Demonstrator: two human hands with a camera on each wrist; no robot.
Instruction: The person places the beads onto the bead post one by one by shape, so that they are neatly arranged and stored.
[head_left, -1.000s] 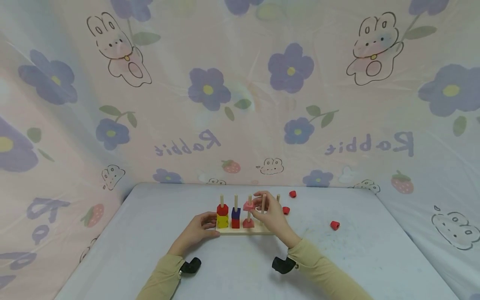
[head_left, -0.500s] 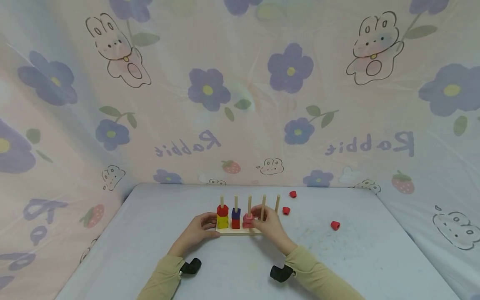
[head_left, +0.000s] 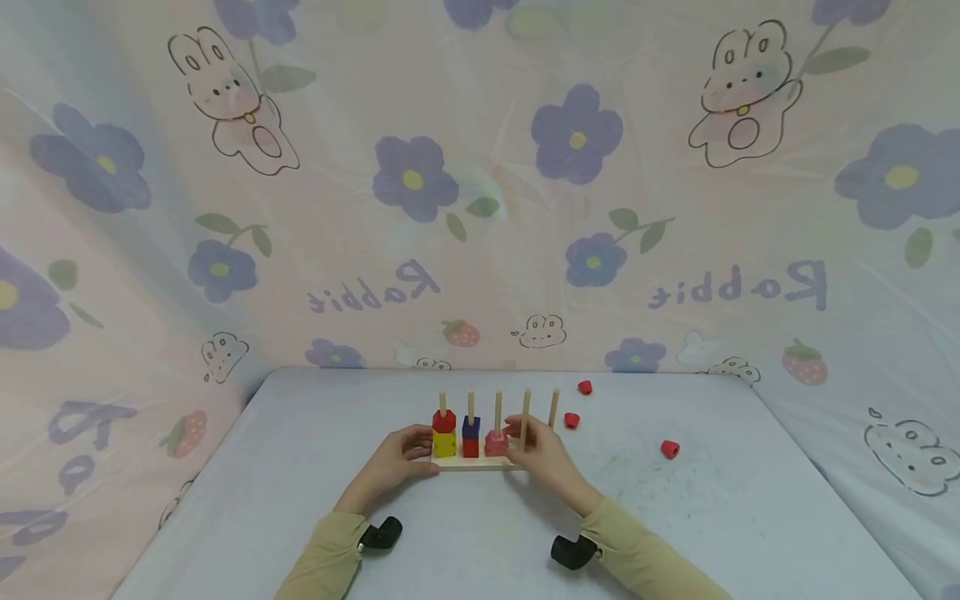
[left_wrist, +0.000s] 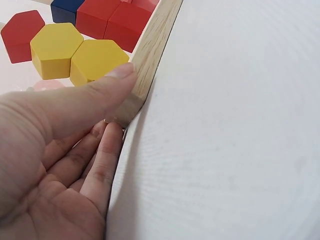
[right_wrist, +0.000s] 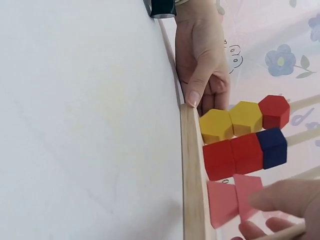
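Observation:
A wooden peg board [head_left: 480, 467] with upright pegs stands on the table. My left hand [head_left: 397, 458] grips its left end, thumb on the front edge [left_wrist: 152, 55], fingers around the end. My right hand [head_left: 546, 460] pinches the upper pink trapezoid block [right_wrist: 245, 189] on the third peg, above a lower pink block [right_wrist: 222, 204]. In the right wrist view the upper block sits slightly askew. The first peg carries yellow hexagonal blocks [right_wrist: 216, 125] under a red hexagonal one [right_wrist: 274, 111]. The second has red square blocks [right_wrist: 220, 161] under a blue one [right_wrist: 272, 148].
Two bare pegs, the fourth [head_left: 527, 404] and fifth [head_left: 554, 407], rise at the board's right. Loose red blocks lie to the right: one at the back [head_left: 585, 387], one nearer the board [head_left: 572, 421], one farther right [head_left: 671, 450]. A patterned curtain [head_left: 480, 250] hangs behind the table.
My right hand has lowered the pink trapezoid block down the third peg, from near its top onto the lower pink block. My left hand has stayed on the board's end.

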